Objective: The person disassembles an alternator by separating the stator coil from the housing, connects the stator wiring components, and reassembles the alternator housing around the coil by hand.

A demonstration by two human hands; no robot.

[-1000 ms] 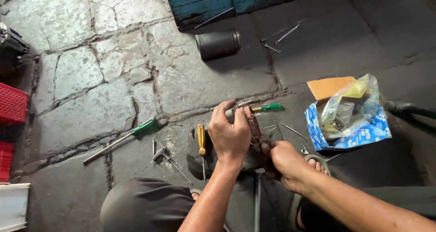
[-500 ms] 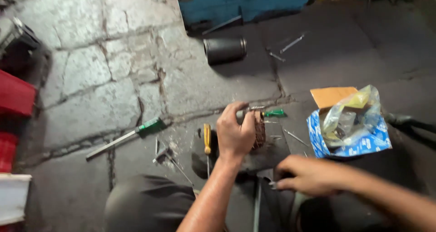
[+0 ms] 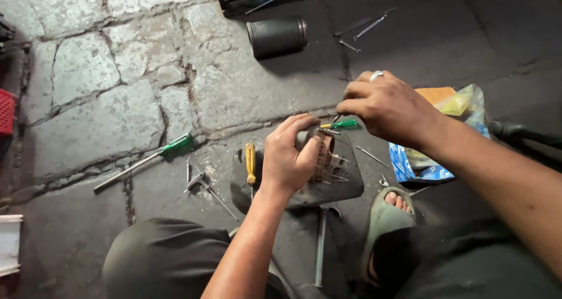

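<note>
My left hand (image 3: 290,155) grips a small rusty metal part with thin wires sticking out (image 3: 325,158), pressing it onto a dark rubber pad (image 3: 345,185) on the ground. My right hand (image 3: 383,105), a ring on one finger, hovers just above and right of the part with fingers pinched, right over a small green-handled screwdriver (image 3: 342,124). Whether it grips that tool or something tiny I cannot tell. A yellow-handled screwdriver (image 3: 250,161) lies on the pad's left side.
A long green-handled screwdriver (image 3: 146,160) and small bits (image 3: 202,185) lie left on the stone floor. A dark metal cylinder (image 3: 277,37) lies at the back, thin tools (image 3: 366,26) beside it. A plastic bag (image 3: 436,135) sits right. My sandalled foot (image 3: 389,214) is below.
My right hand has lifted from low beside the part up to above it, by the small green screwdriver. The left hand has kept its hold on the part.
</note>
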